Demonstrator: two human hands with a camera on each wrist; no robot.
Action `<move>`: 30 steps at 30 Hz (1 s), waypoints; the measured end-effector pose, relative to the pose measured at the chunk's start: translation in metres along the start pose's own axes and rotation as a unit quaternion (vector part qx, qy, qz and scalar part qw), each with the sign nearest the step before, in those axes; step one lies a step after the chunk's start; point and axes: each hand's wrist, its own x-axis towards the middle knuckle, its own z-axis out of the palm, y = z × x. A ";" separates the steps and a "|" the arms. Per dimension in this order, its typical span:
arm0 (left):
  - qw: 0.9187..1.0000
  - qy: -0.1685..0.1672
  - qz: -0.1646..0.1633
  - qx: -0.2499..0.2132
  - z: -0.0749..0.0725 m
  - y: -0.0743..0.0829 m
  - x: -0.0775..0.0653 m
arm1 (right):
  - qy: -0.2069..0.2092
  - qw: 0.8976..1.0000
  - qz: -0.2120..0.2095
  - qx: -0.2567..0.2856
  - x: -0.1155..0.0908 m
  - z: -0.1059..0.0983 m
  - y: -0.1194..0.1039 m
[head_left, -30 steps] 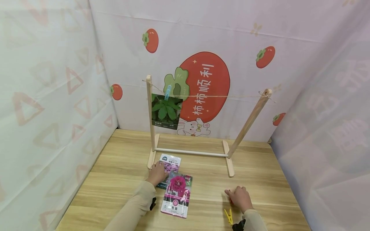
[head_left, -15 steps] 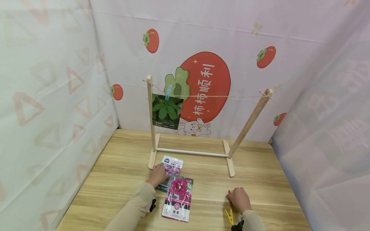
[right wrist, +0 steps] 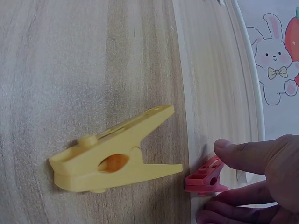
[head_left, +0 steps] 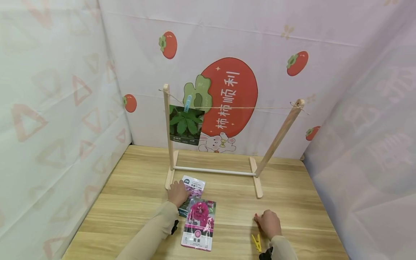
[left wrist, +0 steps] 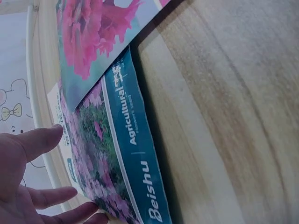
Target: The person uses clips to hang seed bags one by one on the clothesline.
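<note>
In the head view, my left hand [head_left: 178, 194] rests at the left edge of a seed packet [head_left: 195, 183] with pale purple flowers. Its thumb and fingers lie spread and fairly straight over that packet in the left wrist view. A second seed packet [head_left: 199, 224], with a magenta bloom, overlaps the lower part of the first. To the right, my right hand [head_left: 269, 222] pinches a red clothespin [right wrist: 205, 177] by its handle end, thumb on one side and fingers on the other. A yellow clothespin [right wrist: 117, 154] lies on the table just nearer to me.
Behind the packets stands a wooden rack [head_left: 281, 139] with a string [head_left: 240, 107] tied between its posts. A light blue clothespin [head_left: 187, 103] holds a green leaf packet [head_left: 184, 126] on the string, by the left post. Patterned cloth [head_left: 143, 65] surrounds the table [head_left: 130, 216].
Both lower packets have slid slightly toward me. My right fingers have closed on the red clothespin, which now shows beyond the fingertips. The yellow clothespin stays in place.
</note>
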 end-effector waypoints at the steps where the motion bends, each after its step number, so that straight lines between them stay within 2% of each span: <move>1: 1.000 0.009 -0.005 0.001 0.001 0.001 0.000 | 0.003 1.000 0.000 -0.002 0.001 0.001 0.000; 4: 0.999 0.030 -0.017 0.005 0.003 0.004 0.001 | 0.010 1.000 -0.004 -0.003 0.001 0.002 0.000; 9: 0.999 0.039 -0.031 -0.007 0.007 0.003 0.005 | 0.011 1.000 -0.007 0.002 0.000 0.001 -0.002; 14: 0.997 0.028 -0.056 -0.052 0.011 -0.007 0.014 | 0.022 1.000 -0.017 0.000 0.002 0.001 -0.003; 19: 0.989 0.011 -0.075 -0.124 -0.001 -0.016 0.018 | 0.037 0.999 -0.027 -0.004 0.002 0.002 -0.003; 24: 0.972 -0.015 -0.095 -0.212 -0.014 -0.019 0.018 | 0.036 0.999 -0.024 -0.005 0.003 0.002 -0.004; 26: 0.963 -0.023 -0.104 -0.248 -0.016 -0.019 0.019 | 0.037 0.999 -0.024 -0.006 0.003 0.002 -0.003; 30: 0.934 -0.038 -0.129 -0.332 -0.016 -0.021 0.020 | 0.046 0.998 -0.029 -0.007 0.005 0.003 -0.002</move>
